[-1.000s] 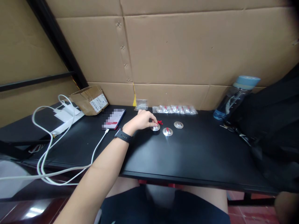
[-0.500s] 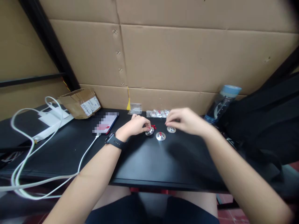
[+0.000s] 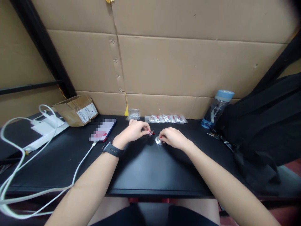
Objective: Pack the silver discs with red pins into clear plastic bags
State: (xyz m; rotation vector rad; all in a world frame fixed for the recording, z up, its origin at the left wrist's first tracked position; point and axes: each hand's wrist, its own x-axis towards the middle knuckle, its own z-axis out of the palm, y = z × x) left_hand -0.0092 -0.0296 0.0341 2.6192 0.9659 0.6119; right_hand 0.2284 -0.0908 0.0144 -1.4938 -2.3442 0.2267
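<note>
My left hand (image 3: 138, 130), with a dark watch at the wrist, pinches a small metal disc (image 3: 150, 134) by its red cord; the disc is tilted above the black table (image 3: 150, 166). Just to the right, my right hand (image 3: 172, 137) has its fingers closed on the red cord of a second metal disc (image 3: 159, 141), which looks flat on the table. Behind both hands lies a row of clear bags (image 3: 166, 119) with silvery discs and red bits inside. A further clear bag (image 3: 133, 114) is left of that row.
At the left are a phone (image 3: 103, 130) on a white cable, an open cardboard box (image 3: 76, 110) and a white power strip (image 3: 47, 137). A water bottle (image 3: 216, 108) and a black bag (image 3: 263, 125) stand at the right. Cardboard panels rise behind.
My right hand has moved left and down from the right-hand disc to the middle one and closed on its cord. The disc in my left hand is now tilted up. The view has shifted slightly.
</note>
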